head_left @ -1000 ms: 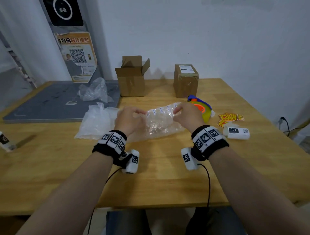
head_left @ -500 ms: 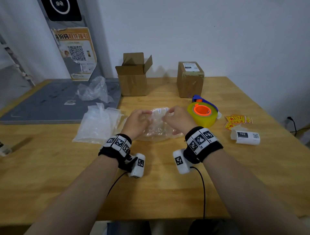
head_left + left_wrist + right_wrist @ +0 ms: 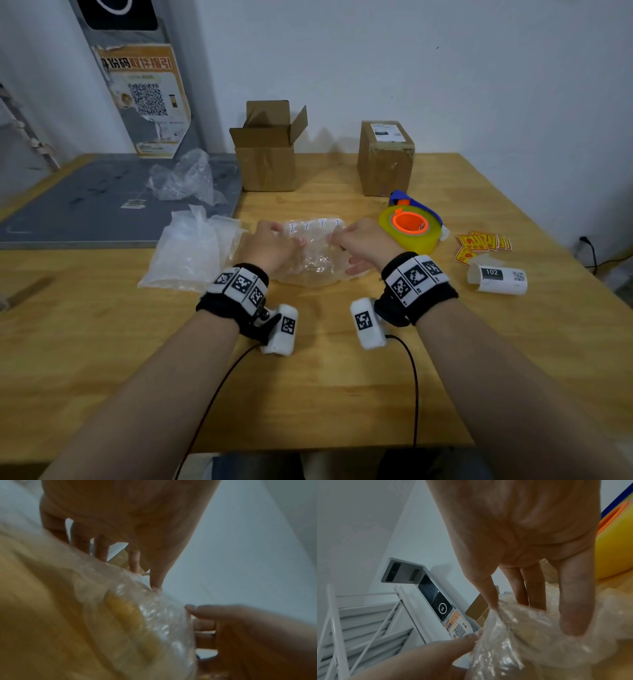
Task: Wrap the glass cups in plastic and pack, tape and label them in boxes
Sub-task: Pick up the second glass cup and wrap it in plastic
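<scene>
Clear bubble-plastic bundle (image 3: pixel 313 251) sits mid-frame on the wooden surface (image 3: pixel 325 377); left hand (image 3: pixel 270 245) and right hand (image 3: pixel 363 240) have closed inward, fingers pinching it. Wrapping looks nearly finished.

Left hand (image 3: pixel 274 244) and right hand (image 3: pixel 363 241) side by side — fingers curled, pinching

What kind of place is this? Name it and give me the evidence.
Probably a small parcel-packing station: cardboard boxes, one open and one sealed and labelled, a tape dispenser, and printed labels on a wooden table.
</scene>
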Tool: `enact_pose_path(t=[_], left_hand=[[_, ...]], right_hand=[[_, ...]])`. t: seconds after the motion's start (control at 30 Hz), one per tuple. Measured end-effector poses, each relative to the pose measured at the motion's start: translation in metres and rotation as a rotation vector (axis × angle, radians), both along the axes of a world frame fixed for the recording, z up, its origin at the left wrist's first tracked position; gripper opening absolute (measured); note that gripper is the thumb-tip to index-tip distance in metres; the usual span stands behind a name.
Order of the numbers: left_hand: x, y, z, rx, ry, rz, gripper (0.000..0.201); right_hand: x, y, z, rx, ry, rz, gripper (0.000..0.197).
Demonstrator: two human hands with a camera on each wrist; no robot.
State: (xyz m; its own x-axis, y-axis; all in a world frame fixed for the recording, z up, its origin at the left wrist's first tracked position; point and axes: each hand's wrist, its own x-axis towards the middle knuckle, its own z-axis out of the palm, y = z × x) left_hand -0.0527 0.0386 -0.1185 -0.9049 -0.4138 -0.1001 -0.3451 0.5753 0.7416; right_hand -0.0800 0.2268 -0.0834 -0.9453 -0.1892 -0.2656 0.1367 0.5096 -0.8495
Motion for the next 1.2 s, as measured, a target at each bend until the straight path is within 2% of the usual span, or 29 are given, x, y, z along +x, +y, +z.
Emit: enact_pose_path(t=[0.03,0.07,0.13,0.17,0.37,0.47,0.57,0.63,0.73,0.87,0.97,1.07,1.13,1.2], left_hand=[[0.001,-0.001,0.0,0.087,-0.013,-0.028,0.054],[0.001,-0.003,-0.003,0.161,-0.005,-0.04,0.048],[0.001,-0.005,-0.008,0.257,0.037,-0.057,0.033],[0.003,-0.005,-0.009,0.301,0.054,-0.063,0.032],[0.011,-0.009,-0.006,0.609,0.124,-0.061,0.042],[0.01,-0.01,-0.007,0.707,0.132,-0.03,0.051],[0.015,-0.004,-0.005,0.831,0.137,-0.07,0.034],[0.015,-0.003,-0.003,0.91,0.178,-0.058,0.032],[0.011,-0.004,0.005,0.94,0.239,-0.046,0.042],[0.007,0.006,0.021,1.046,0.26,-0.084,0.042],[0.002,0.013,0.027,1.081,0.28,-0.128,0.048],[-0.002,0.018,0.03,1.016,0.275,-0.09,0.056],[-0.004,0.018,0.028,0.979,0.254,-0.056,0.067],[-0.005,0.017,0.026,0.945,0.256,-0.025,0.087]], right_hand=[[0.0,-0.001,0.0,0.009,0.003,0.002,0.03],[0.0,-0.001,0.0,0.011,0.006,0.002,0.03],[0.0,-0.003,-0.001,-0.024,-0.005,0.003,0.02],[-0.001,-0.004,-0.002,-0.055,-0.021,0.0,0.013],[-0.003,-0.014,-0.019,-0.301,-0.058,-0.014,0.009],[-0.003,-0.018,-0.022,-0.45,-0.068,-0.011,0.005],[-0.001,-0.024,-0.012,-0.548,-0.044,0.016,0.017],[-0.004,-0.028,-0.005,-0.548,0.019,0.01,0.023],[-0.01,-0.025,0.0,-0.586,0.083,-0.088,0.011],[-0.016,-0.017,0.006,-0.823,0.011,-0.189,0.014],[-0.014,-0.018,0.01,-0.869,-0.042,-0.203,0.027],[-0.013,-0.014,0.009,-0.894,-0.084,-0.191,0.027],[-0.012,-0.012,0.01,-0.886,-0.09,-0.155,0.029],[-0.01,-0.013,0.011,-0.893,-0.074,-0.116,0.028]])
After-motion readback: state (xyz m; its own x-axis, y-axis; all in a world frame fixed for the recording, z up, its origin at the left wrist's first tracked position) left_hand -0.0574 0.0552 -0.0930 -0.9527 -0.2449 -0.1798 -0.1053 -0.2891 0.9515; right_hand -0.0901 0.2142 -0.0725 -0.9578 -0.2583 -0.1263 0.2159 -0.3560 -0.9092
